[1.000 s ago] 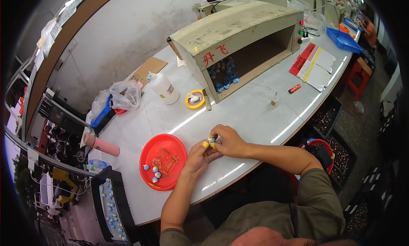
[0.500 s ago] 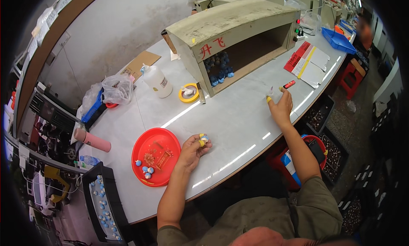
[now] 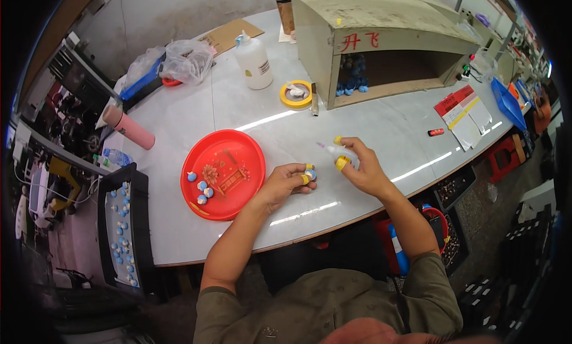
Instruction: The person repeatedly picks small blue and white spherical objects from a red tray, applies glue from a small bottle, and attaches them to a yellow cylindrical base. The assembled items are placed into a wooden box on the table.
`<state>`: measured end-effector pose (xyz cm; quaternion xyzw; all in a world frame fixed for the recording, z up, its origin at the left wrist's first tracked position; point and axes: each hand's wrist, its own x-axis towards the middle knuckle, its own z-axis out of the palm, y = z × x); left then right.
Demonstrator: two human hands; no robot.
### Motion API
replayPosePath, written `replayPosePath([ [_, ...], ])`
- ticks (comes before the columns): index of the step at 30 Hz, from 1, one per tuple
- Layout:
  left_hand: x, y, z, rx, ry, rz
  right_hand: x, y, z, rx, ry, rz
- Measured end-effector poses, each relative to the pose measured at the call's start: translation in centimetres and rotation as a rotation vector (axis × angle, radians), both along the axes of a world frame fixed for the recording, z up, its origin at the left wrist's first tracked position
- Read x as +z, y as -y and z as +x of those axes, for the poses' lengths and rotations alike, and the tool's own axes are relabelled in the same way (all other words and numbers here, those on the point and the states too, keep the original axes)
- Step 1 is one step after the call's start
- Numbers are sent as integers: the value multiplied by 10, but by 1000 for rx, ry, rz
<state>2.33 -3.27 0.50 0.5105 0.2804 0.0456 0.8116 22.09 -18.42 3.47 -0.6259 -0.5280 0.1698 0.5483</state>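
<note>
Holding a small rounded blue-and-white piece (image 3: pixel 310 174) in the left hand (image 3: pixel 286 183), pinched between thumb and fingers above the glossy pale grey tabletop (image 3: pixel 298 228). Gripping a small translucent squeeze bottle with a thin purplish tip (image 3: pixel 350 158) in the right hand (image 3: pixel 366 172), thumb and finger on opposite sides. Has the hands near each other but apart, with tip and piece not touching. Wearing yellow finger covers (image 3: pixel 341 163) on both, perhaps for grip or cleanliness. Has the piece pinched at the fingertips, probably to leave much of the surface exposed; has the tip aimed leftward, seemingly to stay clear of the gripping fingers. Cannot tell the piece's finer details. Can see a round red tray (image 3: pixel 245 195) beside the left hand, bearing four similar pieces (image 3: pixel 202 185) near the left rim, likely placed for easy reach. Can also see more pieces in a long black bin (image 3: pixel 142 225) by the tabletop's left edge, loosely scattered. Can make out, farther off, a yellow tape roll (image 3: pixel 287 102), a large white bottle (image 3: pixel 253 64) and a beige box-shaped housing (image 3: pixel 411 41), probably set back to leave working room.
</note>
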Motion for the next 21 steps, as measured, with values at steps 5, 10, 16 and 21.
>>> replayPosePath([
  [5,-4,-3,0,-37,18,-10,-24,3,-26,34,-140,115],
  [10,-5,-2,1,-82,18,22,-46,4,-31,-51,152,327],
  [16,-8,-4,-1,-118,35,32,-42,2,-32,-17,269,348],
  [21,-7,-3,-1,-119,38,29,-42,-1,-32,4,261,329],
])
